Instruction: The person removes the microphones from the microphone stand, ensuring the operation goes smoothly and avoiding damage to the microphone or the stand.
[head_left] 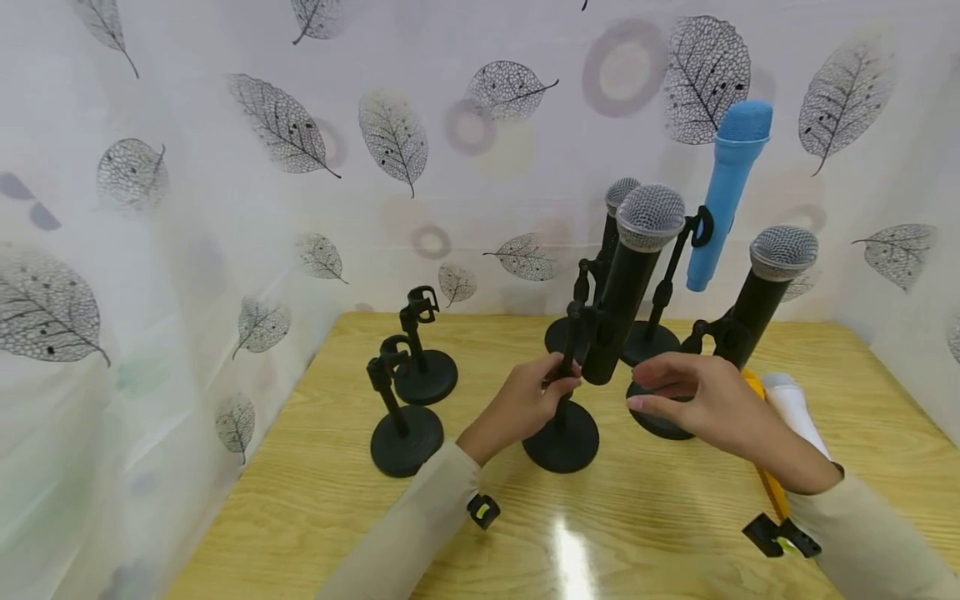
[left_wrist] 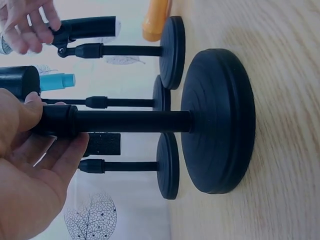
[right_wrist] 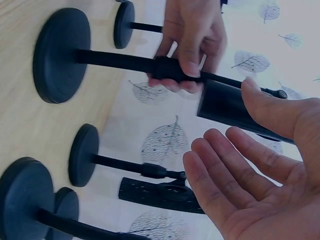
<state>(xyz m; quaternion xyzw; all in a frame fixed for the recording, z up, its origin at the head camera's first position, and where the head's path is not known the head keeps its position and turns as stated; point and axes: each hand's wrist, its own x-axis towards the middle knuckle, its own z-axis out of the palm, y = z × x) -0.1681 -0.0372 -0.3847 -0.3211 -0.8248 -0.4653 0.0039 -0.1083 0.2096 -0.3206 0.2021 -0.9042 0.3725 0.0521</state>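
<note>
My left hand (head_left: 522, 403) grips the collar on the pole of a black microphone stand (head_left: 562, 442). That stand's clip holds a black microphone (head_left: 628, 283) with a silver mesh head, tilted to the right. In the left wrist view, the thumb and fingers wrap the collar above the round base (left_wrist: 217, 122). My right hand (head_left: 716, 404) hovers to the right of this microphone, and a gap shows between its thumb and fingers. The right wrist view shows its palm (right_wrist: 260, 200) with nothing in it, close to the microphone body (right_wrist: 225, 105).
Behind stand another black microphone (head_left: 609, 225) and a blue microphone (head_left: 731, 183) on stands. One more black microphone (head_left: 757, 304) is clipped at the right. White (head_left: 795, 408) and orange (head_left: 776, 492) microphones lie beside my right forearm. Two stands (head_left: 407, 437) without microphones are at the left.
</note>
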